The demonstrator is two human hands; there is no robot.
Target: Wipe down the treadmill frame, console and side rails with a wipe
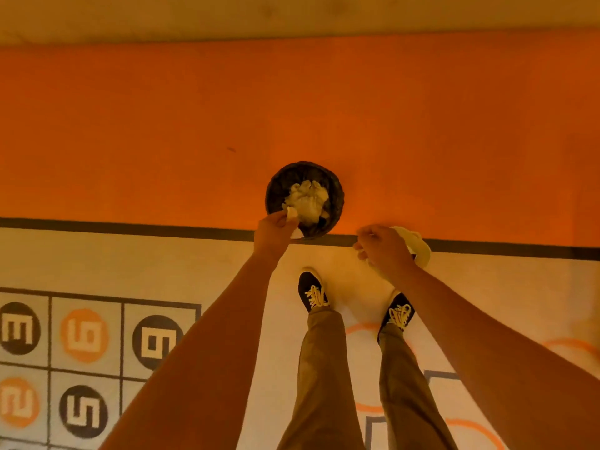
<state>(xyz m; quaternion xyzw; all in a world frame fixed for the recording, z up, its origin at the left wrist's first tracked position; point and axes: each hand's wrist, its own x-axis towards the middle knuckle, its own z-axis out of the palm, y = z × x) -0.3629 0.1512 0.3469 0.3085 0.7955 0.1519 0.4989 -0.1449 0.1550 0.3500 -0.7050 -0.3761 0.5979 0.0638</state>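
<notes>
No treadmill is in view; I look straight down at the floor. My left hand (274, 227) reaches over the near rim of a round black bin (336, 194) and pinches a small pale wipe (291, 214) at its edge. Crumpled pale wipes (306, 199) fill the bin. My right hand (383, 246) is to the right of the bin and grips a pale rounded object (418, 246), mostly hidden behind the hand.
The bin stands on an orange floor strip (324, 108) beside a black line (130, 227). My two feet in dark shoes (313, 292) stand on a white mat with numbered circles in a grid (84, 336) at the left.
</notes>
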